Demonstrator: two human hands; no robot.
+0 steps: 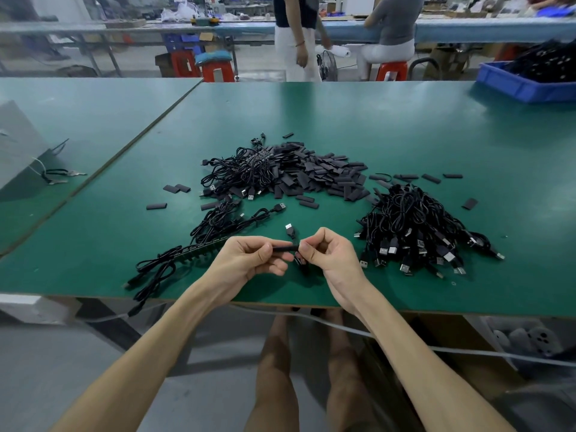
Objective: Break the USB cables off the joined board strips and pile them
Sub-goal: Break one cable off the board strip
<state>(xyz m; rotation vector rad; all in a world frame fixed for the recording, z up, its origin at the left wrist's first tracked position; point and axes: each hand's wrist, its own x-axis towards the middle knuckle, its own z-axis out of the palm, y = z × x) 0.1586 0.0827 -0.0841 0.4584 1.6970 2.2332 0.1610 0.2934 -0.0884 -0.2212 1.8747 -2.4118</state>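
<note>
Closest to me, both hands work just above the near edge of the green tabletop (405,126). My left hand (249,260) has its fingers (265,250) curled round the end of a black board strip (202,248), thumb on top. My right hand (325,255) pinches the strip's last segment between thumb and bent forefinger, close against the left. The cable (293,236) on that segment loops up behind the knuckles and ends in a silver USB plug (289,227).

I judge the strip thin, stiff and brittle at its joints, so it should snap cleanly if bent there. I would grip hard on both sides of the joint and never pull on the wire. The wire is soft and light, tangles easily, and could tear at its solder.

The rest of the strip runs left along the tabletop, with unbroken cables (156,269) trailing off its far end over the edge.

Just right of my hands lies the finished pile (414,232) of freed cables, plugs fanned toward me.

Further back, in the middle, sits a heap of short black pieces (318,173). More strips with tangled cables (243,171) lie against its left side.

At the far right corner stands a blue bin (514,85) holding dark cables. Beyond the tabletop are red stools (218,71) and other people.
</note>
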